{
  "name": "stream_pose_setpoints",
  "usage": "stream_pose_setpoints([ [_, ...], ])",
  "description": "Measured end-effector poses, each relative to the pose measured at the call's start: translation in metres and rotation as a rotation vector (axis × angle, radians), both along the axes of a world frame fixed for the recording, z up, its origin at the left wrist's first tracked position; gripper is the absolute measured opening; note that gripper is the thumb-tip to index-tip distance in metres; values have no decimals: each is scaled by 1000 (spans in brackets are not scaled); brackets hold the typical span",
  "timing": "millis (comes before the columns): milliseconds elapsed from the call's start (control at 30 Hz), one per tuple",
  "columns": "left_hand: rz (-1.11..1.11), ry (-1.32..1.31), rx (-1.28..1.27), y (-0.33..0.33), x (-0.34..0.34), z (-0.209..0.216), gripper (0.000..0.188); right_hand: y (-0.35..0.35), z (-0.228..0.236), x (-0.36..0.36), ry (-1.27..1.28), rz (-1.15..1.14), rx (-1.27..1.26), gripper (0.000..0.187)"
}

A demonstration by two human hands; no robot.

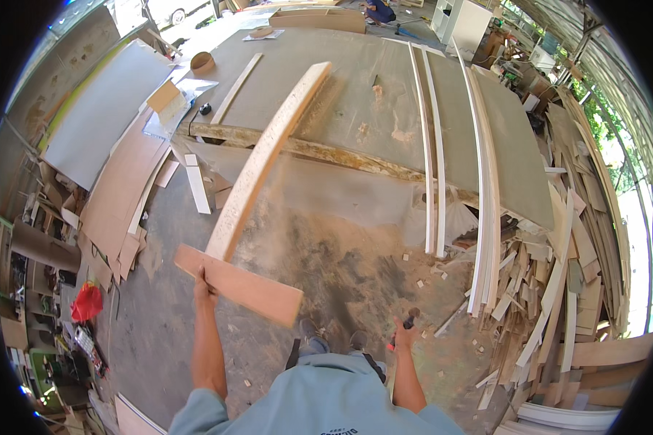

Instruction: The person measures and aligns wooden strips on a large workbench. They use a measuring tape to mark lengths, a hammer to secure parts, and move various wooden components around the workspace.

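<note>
My left hand (204,286) is closed on the edge of a flat reddish-brown wooden board (250,288), held out over the floor at a slant. Behind that board, the near end of a long pale speckled beam (268,152) meets or passes behind its upper edge; whether they touch I cannot tell. The beam's far part reaches over the big grey table (355,65). Lower right, my right hand (405,335) is wrapped round a short hand tool (412,316), dark at its upper end and red at the lower, perhaps a hammer. My fingers hide its middle.
Long white strips (429,145) and stacked mouldings (484,188) overhang the table's near edge. Scrap wood (537,283) is heaped at the right. Brown panels (123,188) lean at the left near a red bag (87,301). Small offcuts litter the floor. A person (379,11) crouches far off.
</note>
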State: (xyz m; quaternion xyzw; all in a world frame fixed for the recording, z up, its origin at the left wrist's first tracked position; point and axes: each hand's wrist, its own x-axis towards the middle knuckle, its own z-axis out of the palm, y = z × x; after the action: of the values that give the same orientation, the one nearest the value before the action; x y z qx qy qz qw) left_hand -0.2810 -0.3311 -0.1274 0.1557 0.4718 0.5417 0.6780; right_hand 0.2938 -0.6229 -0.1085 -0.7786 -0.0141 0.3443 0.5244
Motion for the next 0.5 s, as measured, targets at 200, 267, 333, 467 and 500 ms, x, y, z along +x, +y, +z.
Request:
stream_pose_setpoints([
  [200,223,273,-10,-21,78,64,39,-143,-46,48,95,-297,-101,26],
  [267,245,259,-16,-22,121,86,39,-189,-56,62,107,-350,-178,26],
  [333,191,229,42,-26,111,72,42,-224,-65,71,117,-345,-293,25],
  [467,206,223,-43,-35,119,68,46,-263,-73,89,119,-231,-392,26],
  [500,224,293,-61,-39,120,70,46,-268,-74,94,121,-186,-408,26],
])
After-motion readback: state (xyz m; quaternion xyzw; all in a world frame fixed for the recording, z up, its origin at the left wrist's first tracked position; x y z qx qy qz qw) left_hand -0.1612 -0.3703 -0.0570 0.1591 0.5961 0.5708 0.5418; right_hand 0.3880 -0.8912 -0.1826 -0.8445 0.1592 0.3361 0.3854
